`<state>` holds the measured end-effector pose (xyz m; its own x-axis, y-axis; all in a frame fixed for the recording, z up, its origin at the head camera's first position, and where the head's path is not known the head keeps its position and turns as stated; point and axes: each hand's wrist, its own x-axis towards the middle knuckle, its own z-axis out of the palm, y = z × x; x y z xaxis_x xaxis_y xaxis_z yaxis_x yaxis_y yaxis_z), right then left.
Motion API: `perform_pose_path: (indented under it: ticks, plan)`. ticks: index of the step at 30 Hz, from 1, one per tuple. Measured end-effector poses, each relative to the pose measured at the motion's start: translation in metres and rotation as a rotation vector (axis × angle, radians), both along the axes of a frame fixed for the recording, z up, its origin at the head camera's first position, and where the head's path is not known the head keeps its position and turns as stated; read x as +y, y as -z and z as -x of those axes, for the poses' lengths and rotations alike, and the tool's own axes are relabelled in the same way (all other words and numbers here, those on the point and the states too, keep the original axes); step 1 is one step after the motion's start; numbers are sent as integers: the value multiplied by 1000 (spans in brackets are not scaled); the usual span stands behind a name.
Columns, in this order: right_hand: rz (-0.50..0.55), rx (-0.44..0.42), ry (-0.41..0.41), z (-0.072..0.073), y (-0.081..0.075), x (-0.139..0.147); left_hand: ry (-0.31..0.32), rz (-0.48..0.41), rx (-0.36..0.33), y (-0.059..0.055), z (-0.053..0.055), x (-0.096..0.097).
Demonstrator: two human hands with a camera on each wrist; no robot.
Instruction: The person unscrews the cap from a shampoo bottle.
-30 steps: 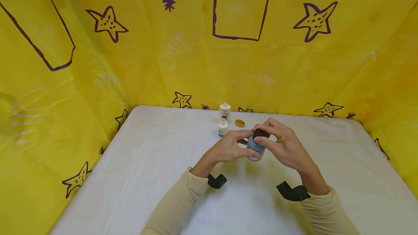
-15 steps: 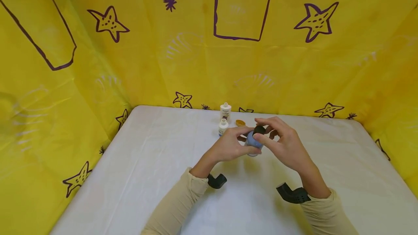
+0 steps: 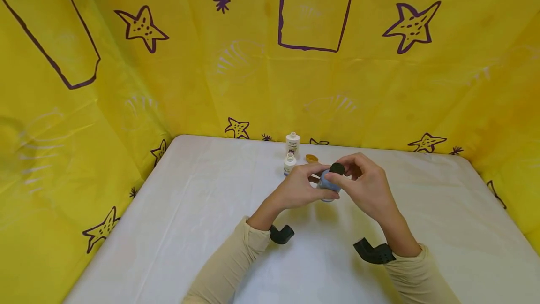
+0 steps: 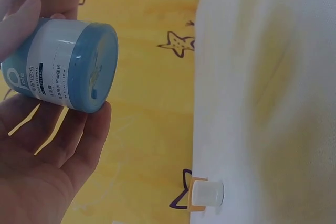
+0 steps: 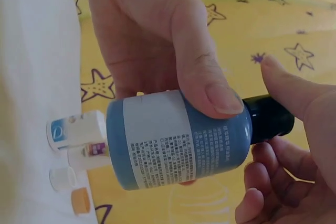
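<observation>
A blue bottle (image 3: 330, 182) with a white label band and a black cap (image 3: 337, 168) is held up over the table between both hands. My left hand (image 3: 301, 186) grips the bottle's body, thumb on the near side; in the right wrist view that thumb lies across the blue shoulder of the bottle. At the neck end, my right hand (image 3: 367, 186) holds the black cap, its thumb on one side and curled fingers on the other. The cap sits on the bottle's neck in the right wrist view. Printed text covers the label, and the bottle's base shows in the left wrist view.
Behind the hands, two white bottles without caps, a taller one (image 3: 293, 144) and a shorter one (image 3: 289, 164), stand on the white table (image 3: 202, 210). An orange lid (image 3: 311, 158) lies beside them. Yellow patterned cloth (image 3: 261, 83) walls off the back and sides.
My right fingers have shifted round the black cap, from over its top to curled at its right side. The bottle has risen slightly and tilts more. The left hand keeps its grip.
</observation>
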<state>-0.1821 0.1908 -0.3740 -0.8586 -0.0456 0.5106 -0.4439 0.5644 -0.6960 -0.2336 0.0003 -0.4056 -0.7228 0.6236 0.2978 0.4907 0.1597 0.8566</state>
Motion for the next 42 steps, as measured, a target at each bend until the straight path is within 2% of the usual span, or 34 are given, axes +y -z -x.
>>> perform_pose_path:
  ticks: [7, 21, 29, 36, 42]
  plan:
    - [-6, 26, -32, -1, -1, 0, 6, -2, 16, 1, 1, 1]
    - [-91, 9, -209, -6, -8, 11, -27, 40, 22, -2, 3, -3]
    - [-102, -6, -307, -4, -8, 12, -62, 35, -11, -1, 3, -7]
    - [-74, -37, -296, -3, -9, 12, -70, 35, -21, -3, 2, -7]
    - [-26, -63, -177, -1, -8, 10, -63, 24, -22, -3, 2, -6]
